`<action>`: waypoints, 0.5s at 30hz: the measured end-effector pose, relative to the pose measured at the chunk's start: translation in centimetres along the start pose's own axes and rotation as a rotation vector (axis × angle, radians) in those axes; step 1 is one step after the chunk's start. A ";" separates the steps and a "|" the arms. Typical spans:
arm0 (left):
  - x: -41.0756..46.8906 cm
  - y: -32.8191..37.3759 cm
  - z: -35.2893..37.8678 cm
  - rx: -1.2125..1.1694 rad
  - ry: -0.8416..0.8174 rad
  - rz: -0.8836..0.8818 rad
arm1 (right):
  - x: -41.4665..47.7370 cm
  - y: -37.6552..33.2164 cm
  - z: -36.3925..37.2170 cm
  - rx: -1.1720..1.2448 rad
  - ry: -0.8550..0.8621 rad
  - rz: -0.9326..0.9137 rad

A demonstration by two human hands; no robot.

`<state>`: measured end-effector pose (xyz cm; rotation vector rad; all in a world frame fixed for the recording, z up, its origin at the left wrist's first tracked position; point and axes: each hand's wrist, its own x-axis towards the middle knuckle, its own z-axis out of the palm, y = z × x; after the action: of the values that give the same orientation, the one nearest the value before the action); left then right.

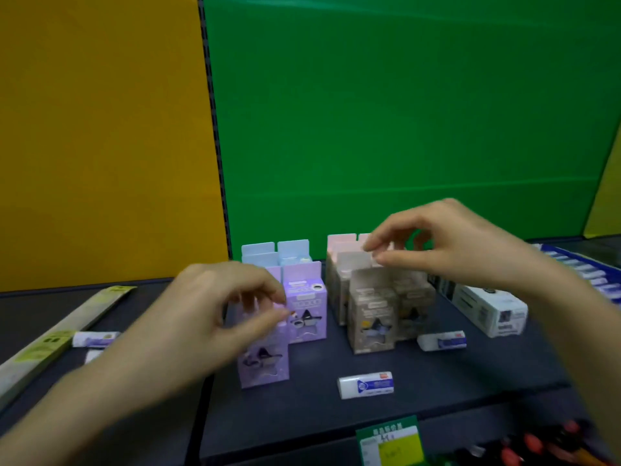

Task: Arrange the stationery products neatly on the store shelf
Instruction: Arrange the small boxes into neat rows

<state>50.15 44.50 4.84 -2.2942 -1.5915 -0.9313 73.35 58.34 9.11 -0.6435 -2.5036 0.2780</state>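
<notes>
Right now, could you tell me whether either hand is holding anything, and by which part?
Neither clearly: the left hand pinches near a purple box, the right hand above the beige boxes; contact cannot be told.

Head camera looks forward and down, close over the dark shelf [437, 381].

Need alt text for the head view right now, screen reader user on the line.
Two bare hands, left hand and right hand, hover over upright purple boxes and beige boxes on a dark shelf. Loose erasers lie in front; green and yellow panels stand behind.
</notes>
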 end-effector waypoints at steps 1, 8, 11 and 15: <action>-0.1 0.9 0.9 -0.012 -0.031 0.025 | -1.3 1.0 -0.5 -0.003 0.008 0.032; 0.2 3.8 8.7 -0.023 -0.187 0.005 | -7.7 7.8 0.0 -0.047 -0.147 0.200; 0.3 3.9 11.0 0.006 -0.221 -0.075 | -8.8 10.1 2.0 -0.089 -0.195 0.186; 0.4 3.7 12.2 0.010 -0.264 -0.129 | -9.2 11.4 3.7 -0.203 -0.203 0.092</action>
<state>58.26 49.32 -3.81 -2.4139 -1.8618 -0.6645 82.59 63.40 -1.75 -0.8511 -2.7240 0.1280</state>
